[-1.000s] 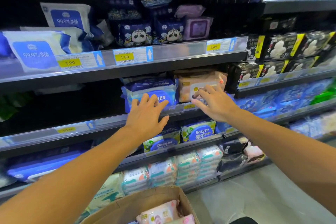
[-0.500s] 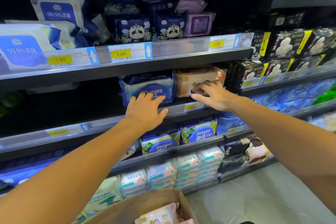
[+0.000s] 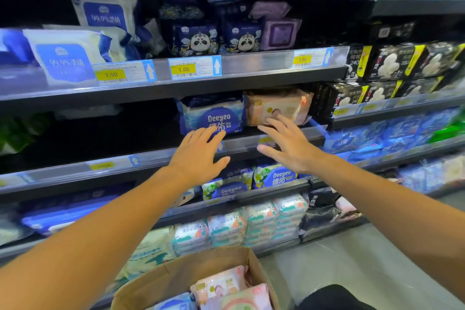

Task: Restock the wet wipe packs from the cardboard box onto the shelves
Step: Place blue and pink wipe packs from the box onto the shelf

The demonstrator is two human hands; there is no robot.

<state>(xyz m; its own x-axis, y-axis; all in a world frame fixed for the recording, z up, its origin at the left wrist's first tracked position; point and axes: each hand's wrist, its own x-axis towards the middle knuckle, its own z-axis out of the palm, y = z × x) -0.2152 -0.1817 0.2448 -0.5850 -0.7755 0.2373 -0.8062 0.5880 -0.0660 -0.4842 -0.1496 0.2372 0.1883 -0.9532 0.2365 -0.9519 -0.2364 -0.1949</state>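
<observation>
Hovering with fingers spread, both hands released, left hand (image 3: 198,156) before blue Deeyeo pack (image 3: 214,118), right hand (image 3: 289,147) before peach pack (image 3: 276,106)

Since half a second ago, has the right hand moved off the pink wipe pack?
Yes. The right hand has pulled back from the pink wipe pack, toward the shelf's price rail, fingers straight.

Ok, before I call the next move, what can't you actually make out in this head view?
- Cardboard box: cut off by the bottom edge, so the pack count inside is unknown.
- Middle shelf left of the blue Deeyeo pack: too dark to judge depth or stock.
- Price tag under the pink pack: partly hidden by the right hand.
- Left hand: whether its fingertips touch the Deeyeo pack is unclear.
</observation>
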